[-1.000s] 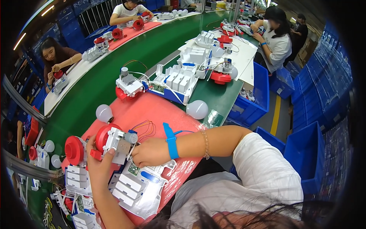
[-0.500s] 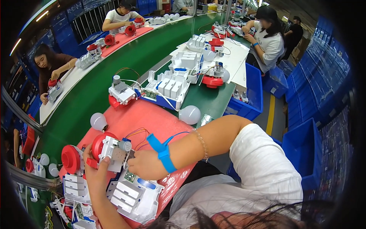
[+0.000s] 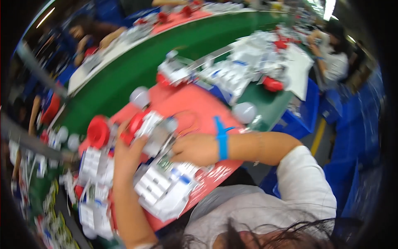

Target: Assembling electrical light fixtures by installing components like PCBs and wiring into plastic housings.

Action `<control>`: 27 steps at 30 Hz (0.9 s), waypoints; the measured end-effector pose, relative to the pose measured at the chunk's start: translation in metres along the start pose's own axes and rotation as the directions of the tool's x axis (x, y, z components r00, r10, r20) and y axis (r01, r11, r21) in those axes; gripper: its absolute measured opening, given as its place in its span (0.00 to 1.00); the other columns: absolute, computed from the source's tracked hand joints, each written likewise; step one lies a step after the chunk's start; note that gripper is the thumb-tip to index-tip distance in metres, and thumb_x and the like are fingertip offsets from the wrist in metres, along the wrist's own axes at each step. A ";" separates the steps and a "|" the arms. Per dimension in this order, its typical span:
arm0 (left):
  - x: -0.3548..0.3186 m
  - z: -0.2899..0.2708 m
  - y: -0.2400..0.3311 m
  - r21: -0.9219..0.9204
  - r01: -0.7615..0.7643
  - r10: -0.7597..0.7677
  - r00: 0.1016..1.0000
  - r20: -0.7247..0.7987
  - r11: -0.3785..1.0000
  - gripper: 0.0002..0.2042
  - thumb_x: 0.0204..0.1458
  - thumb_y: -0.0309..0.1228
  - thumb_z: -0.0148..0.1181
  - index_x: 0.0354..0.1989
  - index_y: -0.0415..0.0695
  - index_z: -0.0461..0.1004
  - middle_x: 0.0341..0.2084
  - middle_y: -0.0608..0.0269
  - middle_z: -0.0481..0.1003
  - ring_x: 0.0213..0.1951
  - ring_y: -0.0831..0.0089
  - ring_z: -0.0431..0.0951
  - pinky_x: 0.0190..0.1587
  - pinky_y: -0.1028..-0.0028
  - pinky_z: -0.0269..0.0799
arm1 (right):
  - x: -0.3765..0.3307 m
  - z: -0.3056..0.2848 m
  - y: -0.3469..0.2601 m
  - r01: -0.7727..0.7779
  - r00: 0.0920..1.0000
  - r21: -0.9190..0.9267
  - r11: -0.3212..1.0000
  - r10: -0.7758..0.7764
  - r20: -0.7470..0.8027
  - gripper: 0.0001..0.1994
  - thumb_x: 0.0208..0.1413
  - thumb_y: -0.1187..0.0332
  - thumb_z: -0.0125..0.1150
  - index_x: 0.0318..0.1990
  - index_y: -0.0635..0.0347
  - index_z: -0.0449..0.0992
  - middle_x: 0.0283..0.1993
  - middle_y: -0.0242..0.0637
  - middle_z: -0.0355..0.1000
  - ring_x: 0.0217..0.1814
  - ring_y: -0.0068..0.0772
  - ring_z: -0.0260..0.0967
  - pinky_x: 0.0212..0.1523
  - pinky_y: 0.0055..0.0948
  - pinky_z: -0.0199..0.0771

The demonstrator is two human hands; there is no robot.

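My left hand (image 3: pixel 129 155) grips a red-and-white motor unit (image 3: pixel 156 140) with a bare metal plate, its fingers wrapped round the red side. Fingers closed, my right hand (image 3: pixel 195 149) is at the unit's right side; blur hides what is between its fingertips. A blue strap (image 3: pixel 222 143) circles the right wrist. Just below both hands a white plastic housing (image 3: pixel 166 193) lies on the pink mat (image 3: pixel 205 106), with white ribbed blocks and part of a green circuit board showing. Thin wires (image 3: pixel 188 118) curve over the mat behind the unit.
A red funnel-shaped part (image 3: pixel 98 132) and another white housing (image 3: pixel 96 166) lie left of my left forearm. Two white bulbs, one left (image 3: pixel 140 97) and one right (image 3: pixel 244 113), flank the mat. More assemblies (image 3: pixel 230 79) stand beyond. A blue bin (image 3: pixel 304 118) is at right; co-workers sit farther off.
The view has swung and blurred, so the bench and both hands appear farther right. My left hand still grips the motor unit, with my right hand still against its side.
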State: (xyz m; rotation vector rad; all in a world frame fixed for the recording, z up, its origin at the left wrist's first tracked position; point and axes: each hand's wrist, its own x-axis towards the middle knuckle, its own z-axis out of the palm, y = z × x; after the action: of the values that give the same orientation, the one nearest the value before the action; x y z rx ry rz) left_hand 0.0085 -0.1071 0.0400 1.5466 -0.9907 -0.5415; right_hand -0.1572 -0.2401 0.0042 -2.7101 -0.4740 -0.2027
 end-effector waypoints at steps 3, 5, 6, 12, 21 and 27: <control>0.001 0.000 -0.002 0.043 0.086 -0.082 0.993 -0.084 0.995 0.28 0.41 0.32 0.63 0.51 0.39 0.61 0.39 0.57 0.71 0.41 0.72 0.70 0.44 0.75 0.65 | -0.001 -0.009 -0.007 -0.048 0.999 -0.040 0.998 0.048 0.005 0.17 0.41 0.73 0.52 0.43 0.58 0.72 0.35 0.40 0.66 0.39 0.40 0.65 0.40 0.35 0.67; -0.004 -0.006 0.003 -0.027 0.101 -0.103 0.991 -0.091 0.995 0.27 0.41 0.33 0.63 0.50 0.39 0.62 0.39 0.58 0.71 0.40 0.74 0.71 0.44 0.77 0.66 | 0.006 -0.007 -0.008 -0.007 1.000 -0.057 0.998 0.005 -0.022 0.17 0.41 0.74 0.52 0.43 0.58 0.72 0.35 0.38 0.66 0.39 0.39 0.65 0.40 0.34 0.67; -0.003 -0.006 0.006 -0.041 0.097 -0.100 0.993 -0.067 0.994 0.27 0.41 0.33 0.63 0.50 0.39 0.62 0.38 0.58 0.72 0.40 0.74 0.71 0.44 0.77 0.66 | 0.007 -0.008 -0.007 -0.016 1.000 -0.063 0.998 0.017 0.020 0.17 0.41 0.75 0.52 0.44 0.57 0.72 0.36 0.38 0.66 0.39 0.38 0.65 0.40 0.33 0.67; -0.001 -0.007 -0.003 -0.035 0.114 -0.115 0.992 -0.060 0.993 0.28 0.40 0.38 0.63 0.50 0.40 0.63 0.39 0.57 0.72 0.40 0.73 0.72 0.43 0.76 0.66 | 0.009 -0.009 -0.008 -0.048 0.996 -0.072 0.996 0.053 0.068 0.18 0.41 0.77 0.52 0.45 0.56 0.72 0.36 0.36 0.66 0.40 0.36 0.64 0.40 0.31 0.67; -0.002 -0.009 -0.006 0.051 0.146 -0.142 0.988 -0.067 0.988 0.31 0.38 0.42 0.62 0.51 0.42 0.63 0.40 0.56 0.72 0.40 0.70 0.72 0.44 0.74 0.66 | 0.013 -0.006 -0.016 -0.004 0.998 -0.213 0.977 0.017 0.061 0.17 0.42 0.73 0.53 0.44 0.57 0.72 0.36 0.31 0.65 0.39 0.31 0.62 0.40 0.29 0.65; 0.000 -0.010 -0.001 0.031 0.039 -0.038 0.998 -0.042 0.999 0.30 0.38 0.38 0.63 0.51 0.40 0.62 0.40 0.55 0.71 0.41 0.71 0.71 0.44 0.75 0.66 | 0.019 -0.011 -0.025 0.022 0.992 -0.296 0.955 0.016 0.125 0.15 0.41 0.70 0.51 0.40 0.63 0.70 0.33 0.33 0.65 0.38 0.31 0.63 0.40 0.28 0.63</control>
State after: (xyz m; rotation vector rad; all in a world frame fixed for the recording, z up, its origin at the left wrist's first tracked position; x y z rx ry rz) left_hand 0.0165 -0.1015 0.0418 1.6018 -0.9437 -0.5213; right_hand -0.1494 -0.2171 0.0264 -3.0304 -0.5207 -0.1112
